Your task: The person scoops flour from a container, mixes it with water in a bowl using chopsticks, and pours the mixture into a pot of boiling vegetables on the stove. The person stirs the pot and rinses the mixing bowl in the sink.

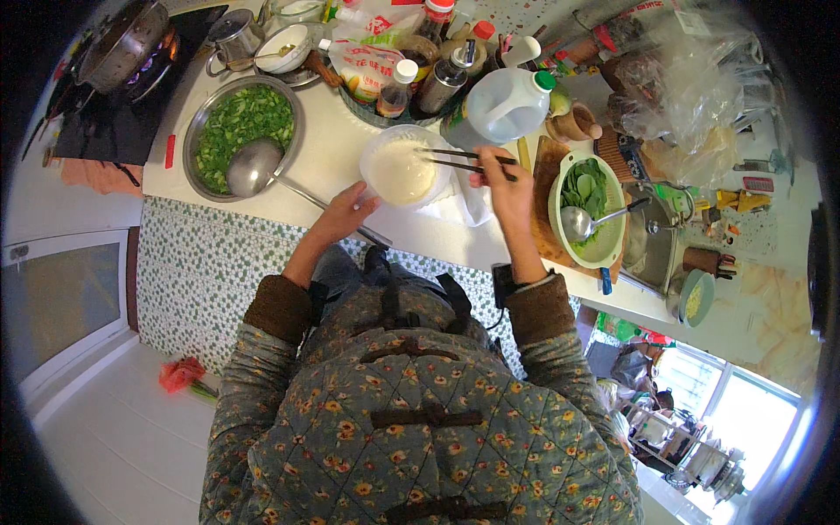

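Note:
A white plastic bowl (371,172) of pale, creamy batter (407,184) stands on the counter in front of me. My left hand (344,213) grips its near left side with the fingers and thumb at the wall. Dark chopsticks (459,159) are held in my right hand (504,187), their tips over the batter at the bowl's right. Under and beside the bowl lies a crumpled white plastic bag (469,207). To the left, a metal basin (189,147) contains chopped greens (239,111) in liquid. A large steel ladle (254,167) rests across its rim, handle reaching towards my left wrist.
A pan (121,49) sits by a lit gas burner (147,69) at far left. Seasoning bottles (443,82) crowd a tray behind the bowl, beside a green-capped plastic jug (502,108). Rightward, a colander (610,233) with leaves and a ladle rests on a cutting board (548,164), near the sink (646,252).

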Demonstrator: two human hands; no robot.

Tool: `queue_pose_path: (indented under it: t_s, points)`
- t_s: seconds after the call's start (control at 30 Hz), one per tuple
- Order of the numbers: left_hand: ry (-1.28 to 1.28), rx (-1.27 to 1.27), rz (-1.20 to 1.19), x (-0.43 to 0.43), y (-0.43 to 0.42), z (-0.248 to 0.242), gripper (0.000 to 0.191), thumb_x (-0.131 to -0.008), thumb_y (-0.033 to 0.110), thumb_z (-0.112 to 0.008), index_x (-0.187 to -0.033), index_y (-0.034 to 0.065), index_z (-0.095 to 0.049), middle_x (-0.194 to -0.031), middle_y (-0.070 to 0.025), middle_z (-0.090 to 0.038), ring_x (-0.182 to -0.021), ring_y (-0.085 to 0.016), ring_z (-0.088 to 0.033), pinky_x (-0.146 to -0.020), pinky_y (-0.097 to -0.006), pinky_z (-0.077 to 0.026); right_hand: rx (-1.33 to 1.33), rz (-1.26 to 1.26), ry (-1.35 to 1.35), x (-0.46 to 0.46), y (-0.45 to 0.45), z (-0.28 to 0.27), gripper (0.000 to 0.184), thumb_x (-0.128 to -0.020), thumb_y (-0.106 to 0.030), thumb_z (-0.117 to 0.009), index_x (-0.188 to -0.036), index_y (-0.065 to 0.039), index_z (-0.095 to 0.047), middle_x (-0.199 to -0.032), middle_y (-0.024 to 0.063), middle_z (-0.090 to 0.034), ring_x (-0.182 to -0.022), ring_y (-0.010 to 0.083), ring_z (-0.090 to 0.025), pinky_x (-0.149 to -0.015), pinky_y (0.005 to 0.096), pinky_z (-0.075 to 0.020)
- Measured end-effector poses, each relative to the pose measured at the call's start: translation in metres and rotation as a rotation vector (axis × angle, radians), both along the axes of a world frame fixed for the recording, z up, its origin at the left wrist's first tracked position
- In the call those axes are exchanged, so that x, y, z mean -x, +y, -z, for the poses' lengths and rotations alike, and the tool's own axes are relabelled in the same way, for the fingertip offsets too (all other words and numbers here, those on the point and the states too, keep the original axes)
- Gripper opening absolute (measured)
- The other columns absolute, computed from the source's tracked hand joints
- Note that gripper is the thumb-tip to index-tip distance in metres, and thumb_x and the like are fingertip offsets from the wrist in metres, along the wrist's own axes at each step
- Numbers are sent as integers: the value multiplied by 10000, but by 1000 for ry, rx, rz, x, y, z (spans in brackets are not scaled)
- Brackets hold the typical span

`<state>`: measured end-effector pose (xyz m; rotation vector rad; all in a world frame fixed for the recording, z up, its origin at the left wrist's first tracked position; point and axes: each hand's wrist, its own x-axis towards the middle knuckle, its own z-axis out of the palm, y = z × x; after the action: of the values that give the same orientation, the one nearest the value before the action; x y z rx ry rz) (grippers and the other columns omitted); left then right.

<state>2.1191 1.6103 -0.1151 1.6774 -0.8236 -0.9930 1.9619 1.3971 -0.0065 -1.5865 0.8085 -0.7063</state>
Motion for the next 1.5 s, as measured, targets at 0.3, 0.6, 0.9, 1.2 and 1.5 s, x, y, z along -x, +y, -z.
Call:
queue_pose_path:
  t_s: [0.3, 0.6, 0.9, 1.2, 1.5]
  points:
    - [-337, -52, 40, 11, -1, -20, 387, -904, 277, -587, -1141, -12, -486, -928, -185, -570, -793, -307, -558, -729, -375, -465, -450, 70, -41, 52, 12, 28, 262, -932, -170, -556, -1016, 72, -614, -826, 138, -647, -626, 181, -643, -596, 263, -544]
    - [-397, 17, 57, 14, 5, -15, 311, -925, 267, -579, -1040, 5, -457, -871, -148, -534, -727, -230, -536, -654, -333, -454, -451, 210, -230, 56, 11, 36, 274, -939, -195, -550, -1041, 53, -609, -863, 125, -655, -664, 170, -650, -634, 260, -550]
    - [-390, -11, 51, 15, 8, -15, 320, -928, 250, -575, -1097, 2, -462, -830, -134, -548, -710, -213, -529, -648, -330, -448, -534, 55, -94, 53, 14, 44, 269, -943, -188, -541, -1047, 52, -605, -884, 127, -638, -693, 181, -649, -660, 274, -550]
    - [-421, -10, 35, 18, 13, -8, 321, -931, 242, -567, -1084, -21, -464, -920, -161, -595, -799, -228, -574, -690, -346, -464, -206, -143, -75, 62, 64, -10, 121, -894, -35, -593, -975, 43, -638, -885, 98, -622, -704, 151, -628, -624, 263, -519]
    - [-392, -9, 42, 18, 12, -9, 283, -941, 236, -545, -1068, 1, -453, -882, -153, -598, -771, -217, -571, -684, -333, -461, 433, -451, 105, 65, 72, -35, 138, -814, 20, -642, -951, 13, -638, -790, 138, -551, -635, 280, -552, -581, 330, -459]
